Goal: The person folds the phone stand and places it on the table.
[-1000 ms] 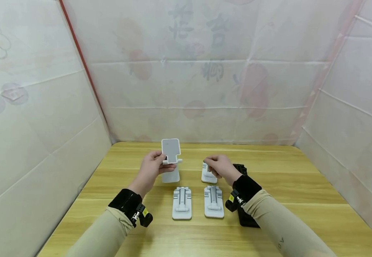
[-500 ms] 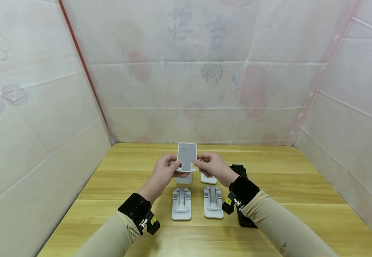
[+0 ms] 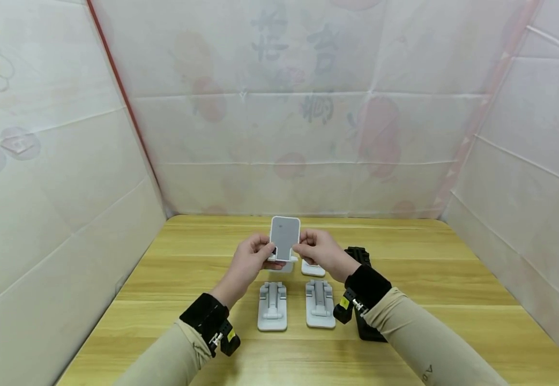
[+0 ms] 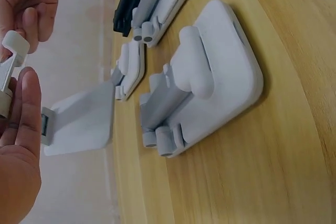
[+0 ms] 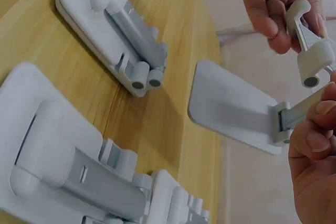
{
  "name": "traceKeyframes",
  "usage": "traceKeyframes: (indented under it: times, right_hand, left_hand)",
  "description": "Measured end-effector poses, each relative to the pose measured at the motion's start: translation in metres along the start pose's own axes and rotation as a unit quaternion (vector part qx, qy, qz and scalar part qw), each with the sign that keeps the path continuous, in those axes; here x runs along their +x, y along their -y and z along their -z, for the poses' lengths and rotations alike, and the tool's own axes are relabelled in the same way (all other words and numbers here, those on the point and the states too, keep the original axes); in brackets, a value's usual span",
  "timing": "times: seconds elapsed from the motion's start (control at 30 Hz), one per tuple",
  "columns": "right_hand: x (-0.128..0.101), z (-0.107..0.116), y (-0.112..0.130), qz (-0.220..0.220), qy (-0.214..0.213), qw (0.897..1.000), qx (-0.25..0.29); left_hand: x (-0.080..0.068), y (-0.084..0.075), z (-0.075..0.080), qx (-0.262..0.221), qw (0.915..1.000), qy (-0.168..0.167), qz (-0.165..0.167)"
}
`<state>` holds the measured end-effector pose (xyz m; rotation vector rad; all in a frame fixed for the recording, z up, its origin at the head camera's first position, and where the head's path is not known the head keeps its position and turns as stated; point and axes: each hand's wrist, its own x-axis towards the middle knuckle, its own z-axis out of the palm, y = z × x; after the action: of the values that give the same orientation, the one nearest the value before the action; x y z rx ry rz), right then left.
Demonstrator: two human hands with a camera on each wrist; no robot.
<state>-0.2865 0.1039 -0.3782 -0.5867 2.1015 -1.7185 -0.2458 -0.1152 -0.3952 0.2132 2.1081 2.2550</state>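
A white foldable phone stand (image 3: 284, 239) with a grey pad is held unfolded above the table. My left hand (image 3: 250, 261) grips it at the lower left, thumb in front. On its right edge, my right hand (image 3: 325, 254) pinches the plate. The stand's flat base (image 5: 231, 103) hangs below the hands in the right wrist view. Two folded white stands lie nearest me, a left one (image 3: 272, 308) and a right one (image 3: 320, 305). Behind them another folded stand (image 3: 313, 269) is partly hidden by the right hand.
To the right, a black object (image 3: 370, 327) lies partly hidden under the right forearm. The wooden table (image 3: 202, 236) is enclosed by pale cloth walls (image 3: 289, 128) at the back and sides.
My left hand has carried the phone stand rightward. My right hand, earlier over the rear folded stand, has come to the held stand's right edge and pinches it.
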Motion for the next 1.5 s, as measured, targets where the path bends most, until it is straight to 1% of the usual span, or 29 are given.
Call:
traceKeyframes:
  times: [0.07,0.1,0.2,0.27,0.33,0.4,0.47,0.6,0.7,0.8,0.9,1.13,1.27,1.4,1.5]
  right_hand:
    - [-0.001,0.001,-0.002,0.006,0.004,1.0,0.015]
    - [-0.002,0.001,-0.002,0.009,0.006,1.0,0.022]
    - [-0.004,0.003,-0.002,0.019,0.013,0.999,0.039]
    - [-0.004,0.003,-0.001,0.023,0.013,0.999,0.045]
    - [-0.004,0.003,0.0,0.025,0.012,0.998,0.047]
    - [-0.005,0.003,0.001,0.026,0.011,0.998,0.049]
    - [-0.005,0.002,0.003,0.028,0.012,0.998,0.052]
    - [-0.007,0.001,0.007,0.028,0.013,0.998,0.058]
    - [-0.007,0.0,0.009,0.027,0.013,0.998,0.062]
    - [-0.006,0.001,0.009,0.026,0.014,0.998,0.059]
    - [-0.006,0.002,0.009,0.026,0.014,0.998,0.051]
    - [-0.007,0.003,0.007,0.032,0.016,0.999,0.037]
    - [-0.007,0.001,0.005,0.034,0.009,0.999,0.024]
    - [-0.008,0.0,0.002,0.042,0.001,0.999,0.005]
    - [-0.008,-0.001,0.0,0.049,-0.013,0.999,-0.02]
  left_hand:
    - [-0.001,0.001,0.002,0.009,0.9999,-0.003,-0.011]
    - [-0.001,0.002,0.003,0.017,0.9996,-0.012,-0.018]
    - [0.0,0.005,0.007,0.049,0.9969,-0.054,-0.029]
    - [0.001,0.008,0.009,0.073,0.9938,-0.082,-0.016]
    - [0.001,0.011,0.01,0.089,0.9919,-0.09,0.006]
    - [0.001,0.015,0.012,0.095,0.9917,-0.079,0.036]
    - [0.001,0.019,0.012,0.087,0.9923,-0.062,0.062]
    - [0.001,0.024,0.012,0.057,0.993,-0.036,0.096]
    - [0.001,0.026,0.012,0.037,0.9943,-0.018,0.099]
    - [0.001,0.027,0.013,0.015,0.9951,-0.008,0.098]
    - [0.001,0.028,0.013,0.009,0.9948,-0.013,0.1]
    - [0.003,0.028,0.014,0.04,0.9929,-0.025,0.109]
    - [0.003,0.027,0.016,0.053,0.9915,-0.028,0.116]
    - [0.003,0.025,0.016,0.068,0.9903,-0.023,0.119]
    - [0.002,0.022,0.016,0.074,0.9898,-0.015,0.12]
